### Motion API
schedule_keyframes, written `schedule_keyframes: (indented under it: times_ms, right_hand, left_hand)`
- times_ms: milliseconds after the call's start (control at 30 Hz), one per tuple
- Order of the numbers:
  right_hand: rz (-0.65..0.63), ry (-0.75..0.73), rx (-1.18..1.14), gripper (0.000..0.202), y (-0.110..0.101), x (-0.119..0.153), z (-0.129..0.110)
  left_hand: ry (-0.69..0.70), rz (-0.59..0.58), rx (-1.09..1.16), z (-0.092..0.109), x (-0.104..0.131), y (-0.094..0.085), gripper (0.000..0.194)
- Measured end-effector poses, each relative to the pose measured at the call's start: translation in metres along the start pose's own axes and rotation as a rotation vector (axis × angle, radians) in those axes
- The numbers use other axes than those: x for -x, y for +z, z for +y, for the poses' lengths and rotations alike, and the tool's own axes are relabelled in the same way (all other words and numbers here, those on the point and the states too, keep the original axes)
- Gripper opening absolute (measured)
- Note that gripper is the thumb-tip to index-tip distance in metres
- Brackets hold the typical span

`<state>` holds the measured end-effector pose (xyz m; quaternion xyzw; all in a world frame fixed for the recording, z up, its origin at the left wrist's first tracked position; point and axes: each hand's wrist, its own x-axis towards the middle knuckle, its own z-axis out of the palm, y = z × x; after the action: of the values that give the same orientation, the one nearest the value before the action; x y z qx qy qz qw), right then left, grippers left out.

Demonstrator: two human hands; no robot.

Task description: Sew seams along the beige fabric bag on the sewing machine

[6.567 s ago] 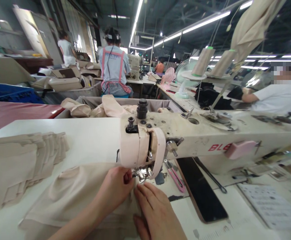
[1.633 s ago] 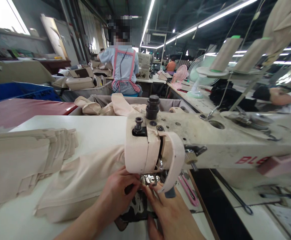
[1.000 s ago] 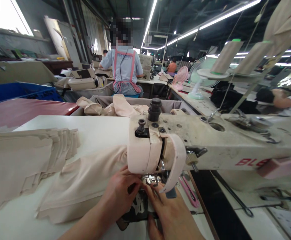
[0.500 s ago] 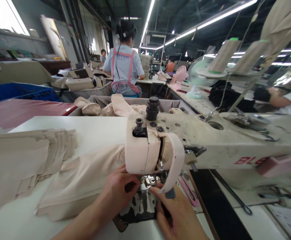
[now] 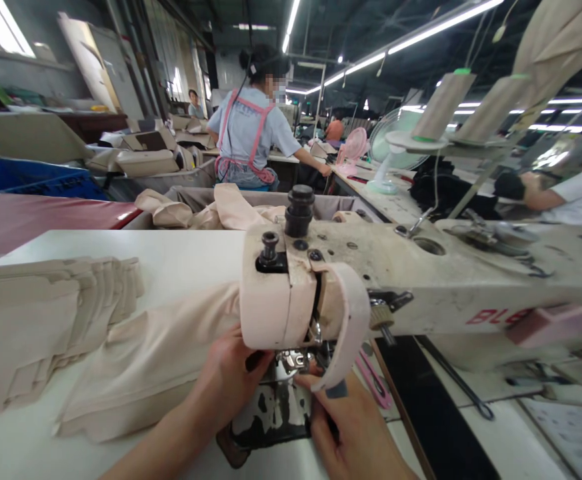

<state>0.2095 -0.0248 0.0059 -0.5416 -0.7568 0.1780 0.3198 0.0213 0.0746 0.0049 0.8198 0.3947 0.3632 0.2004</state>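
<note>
Your left hand (image 5: 228,380) and right hand (image 5: 351,433) grip a worn black plate (image 5: 271,417) under the sewing machine (image 5: 395,280) presser foot (image 5: 293,360). Beige fabric (image 5: 155,360) lies left, beside 1 stack of cut pieces (image 5: 35,327).

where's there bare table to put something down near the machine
Bare table lies behind the fabric, between the cut stack and the machine head. A strip also runs along the near left edge. Under the head it is crowded: left hand, right hand, pink snips.

Bright ceiling tube lights (image 5: 423,32), wide-angle edge distortion
</note>
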Motion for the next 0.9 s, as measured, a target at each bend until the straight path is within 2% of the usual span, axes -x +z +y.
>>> schedule_keyframes:
  times_ms: [267,567,900]
  right_hand:
    - [0.032,-0.023,0.012,0.045,0.002,0.0,0.001]
    - [0.053,-0.032,0.014,0.04,0.004,0.001,0.0]
    - [0.041,0.029,0.039,0.045,0.004,-0.001,-0.009]
  left_hand:
    - [-0.036,-0.037,-0.01,0.004,-0.003,-0.003,0.02]
    - [-0.087,-0.072,0.022,-0.005,-0.006,-0.006,0.024]
    - [-0.095,-0.151,0.114,-0.003,-0.001,-0.008,0.021]
